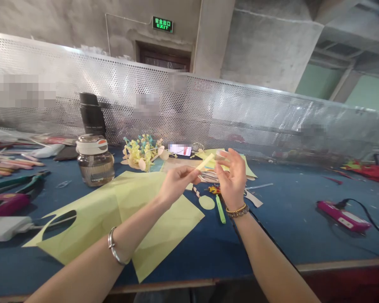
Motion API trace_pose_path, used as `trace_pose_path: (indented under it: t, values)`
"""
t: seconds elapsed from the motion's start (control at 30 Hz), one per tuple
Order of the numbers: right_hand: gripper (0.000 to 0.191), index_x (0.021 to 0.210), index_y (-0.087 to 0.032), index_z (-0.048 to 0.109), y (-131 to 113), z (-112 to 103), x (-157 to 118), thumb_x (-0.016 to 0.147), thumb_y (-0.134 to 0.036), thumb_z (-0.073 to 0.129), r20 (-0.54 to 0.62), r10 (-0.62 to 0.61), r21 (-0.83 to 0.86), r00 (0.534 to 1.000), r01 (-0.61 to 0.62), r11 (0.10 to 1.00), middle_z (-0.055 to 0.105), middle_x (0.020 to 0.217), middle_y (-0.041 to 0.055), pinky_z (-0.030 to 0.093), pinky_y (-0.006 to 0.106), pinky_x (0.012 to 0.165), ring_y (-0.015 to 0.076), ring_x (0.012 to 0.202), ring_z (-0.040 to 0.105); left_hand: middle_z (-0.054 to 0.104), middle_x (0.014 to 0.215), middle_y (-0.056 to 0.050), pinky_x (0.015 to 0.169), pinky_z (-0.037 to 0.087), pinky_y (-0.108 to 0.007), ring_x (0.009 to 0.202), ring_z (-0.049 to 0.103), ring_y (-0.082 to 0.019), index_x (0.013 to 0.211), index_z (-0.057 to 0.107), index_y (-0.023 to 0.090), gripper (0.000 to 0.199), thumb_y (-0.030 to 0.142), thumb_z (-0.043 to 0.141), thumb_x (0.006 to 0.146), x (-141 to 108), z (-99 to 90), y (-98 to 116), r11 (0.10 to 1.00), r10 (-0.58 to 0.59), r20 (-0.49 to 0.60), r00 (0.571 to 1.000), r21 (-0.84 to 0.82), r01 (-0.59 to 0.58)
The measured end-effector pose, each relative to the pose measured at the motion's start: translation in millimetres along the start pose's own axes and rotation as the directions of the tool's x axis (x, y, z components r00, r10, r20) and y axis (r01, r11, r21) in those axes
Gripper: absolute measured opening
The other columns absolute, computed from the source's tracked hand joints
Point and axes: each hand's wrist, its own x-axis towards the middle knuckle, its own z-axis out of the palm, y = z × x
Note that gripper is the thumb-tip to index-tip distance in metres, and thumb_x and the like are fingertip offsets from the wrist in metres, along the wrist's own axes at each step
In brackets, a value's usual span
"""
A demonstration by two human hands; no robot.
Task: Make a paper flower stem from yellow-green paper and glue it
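Between the thumb and fingers of my left hand [180, 182] is a narrow pale yellow paper strip [206, 162], slanting up to the right. My right hand [232, 174] is curled by the strip's upper end. Something whitish and blurred shows at its fingertips; I cannot make out what it is. Beneath the hands lie a round yellow paper piece [206, 203], a bright green pen-like stick [220, 209] and a small yellow-and-red figure [214, 190]. A large yellow paper sheet [164, 235] with a round hole cut near its left end spreads under my left forearm.
Behind stand a water bottle [95, 162], a black flask [91, 113] and a bunch of yellow and blue paper flowers [142, 152]. Pliers [31, 183] and a white adapter [8, 228] lie left. A magenta device [343, 216] with a black cord lies right. A perforated metal screen [255, 118] borders the back.
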Motion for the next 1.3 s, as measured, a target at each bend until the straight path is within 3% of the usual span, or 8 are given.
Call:
trace_pose_path:
  t: [0.13, 0.3, 0.5, 0.63, 0.73, 0.87, 1.07, 1.3]
  values:
    - [0.042, 0.121, -0.034, 0.054, -1.0, -10.0, 6.8, 0.085, -0.013, 0.055, 0.113, -0.357, -0.281, 0.927, 0.374, 0.884, 0.045, 0.136, 0.0039, 0.049, 0.045, 0.095, 0.0249, 0.122, 0.047, 0.069, 0.071, -0.005, 0.063, 0.048, -0.024, 0.059, 0.06, -0.012, 0.074, 0.071, 0.019, 0.012, 0.029, 0.067, 0.077, 1.9, -2.3, -4.6, 0.993, -0.103, 0.066, 0.993, -0.053, 0.106]
    - [0.02, 0.096, -0.031, 0.068, 0.1, -14.3, 10.5, 0.083, -0.017, 0.061, 0.179, -0.419, -0.443, 0.89, 0.453, 0.774, 0.054, 0.125, 0.0029, 0.046, 0.047, 0.096, 0.0244, 0.116, 0.052, 0.07, 0.077, -0.006, 0.06, 0.05, -0.023, 0.057, 0.061, -0.011, 0.075, 0.07, 0.019, 0.017, 0.035, 0.067, 0.077, 0.6, -2.9, -6.8, 0.991, -0.117, 0.159, 0.98, -0.049, 0.126]
    - [0.011, 0.087, -0.023, 0.068, 5.7, -12.5, 9.4, 0.086, -0.021, 0.058, 0.192, -0.268, -0.394, 0.944, 0.324, 0.86, 0.067, 0.095, 0.0052, 0.049, 0.041, 0.087, 0.0209, 0.095, 0.06, 0.07, 0.083, -0.006, 0.061, 0.053, -0.023, 0.064, 0.064, -0.013, 0.079, 0.072, 0.018, 0.014, 0.031, 0.068, 0.076, 0.3, -1.3, -3.5, 0.991, -0.121, 0.052, 0.991, -0.055, 0.124]
    - [0.008, 0.087, -0.021, 0.067, 6.5, -3.0, 2.2, 0.083, -0.025, 0.06, 0.222, -0.022, -0.259, 0.975, 0.08, 0.963, 0.07, 0.086, 0.0044, 0.052, 0.037, 0.078, 0.0194, 0.082, 0.064, 0.068, 0.07, -0.002, 0.063, 0.054, -0.025, 0.06, 0.064, -0.013, 0.077, 0.071, 0.018, 0.014, 0.029, 0.074, 0.069, 1.3, -0.6, -6.8, 0.99, -0.093, -0.052, 0.994, -0.116, 0.086]
    - [0.012, 0.082, -0.019, 0.064, 4.0, 4.4, -2.8, 0.078, -0.03, 0.066, 0.272, 0.169, -0.114, 0.947, -0.142, 0.983, 0.07, 0.079, 0.0046, 0.054, 0.033, 0.069, 0.0183, 0.072, 0.066, 0.07, 0.074, -0.003, 0.062, 0.054, -0.025, 0.063, 0.064, -0.013, 0.079, 0.071, 0.018, 0.017, 0.032, 0.074, 0.069, 0.7, -0.7, -7.6, 0.999, 0.0, -0.073, 0.997, -0.032, -0.002]
    - [0.018, 0.08, -0.018, 0.064, 0.5, 7.3, -4.2, 0.073, -0.034, 0.07, 0.3, 0.29, 0.004, 0.909, -0.305, 0.952, 0.069, 0.075, 0.0052, 0.054, 0.033, 0.067, 0.0184, 0.071, 0.066, 0.069, 0.083, -0.004, 0.058, 0.053, -0.024, 0.064, 0.062, -0.012, 0.082, 0.071, 0.019, 0.014, 0.031, 0.07, 0.074, 0.1, -3.1, -7.5, 0.963, 0.201, -0.094, 0.975, 0.201, -0.179]
    - [0.025, 0.087, -0.02, 0.058, -0.4, 8.0, -4.7, 0.07, -0.03, 0.073, 0.291, 0.323, 0.12, 0.9, -0.37, 0.921, 0.069, 0.074, 0.0022, 0.052, 0.032, 0.068, 0.0171, 0.07, 0.065, 0.065, 0.087, -0.005, 0.061, 0.054, -0.024, 0.076, 0.062, -0.014, 0.09, 0.072, 0.021, 0.017, 0.022, 0.057, 0.082, 0.7, -6.5, -11.2, 0.833, 0.412, -0.007, 0.911, 0.409, -0.373]
    - [0.015, 0.08, -0.019, 0.06, 0.9, 8.5, -5.2, 0.079, -0.034, 0.064, 0.267, 0.254, 0.158, 0.93, -0.302, 0.94, 0.064, 0.074, 0.002, 0.05, 0.029, 0.067, 0.0151, 0.07, 0.062, 0.063, 0.098, -0.007, 0.069, 0.056, -0.026, 0.08, 0.062, -0.014, 0.103, 0.07, 0.02, 0.028, 0.015, 0.055, 0.08, -4.8, -2.3, -7.0, 0.824, 0.38, 0.1, 0.92, 0.416, -0.386]
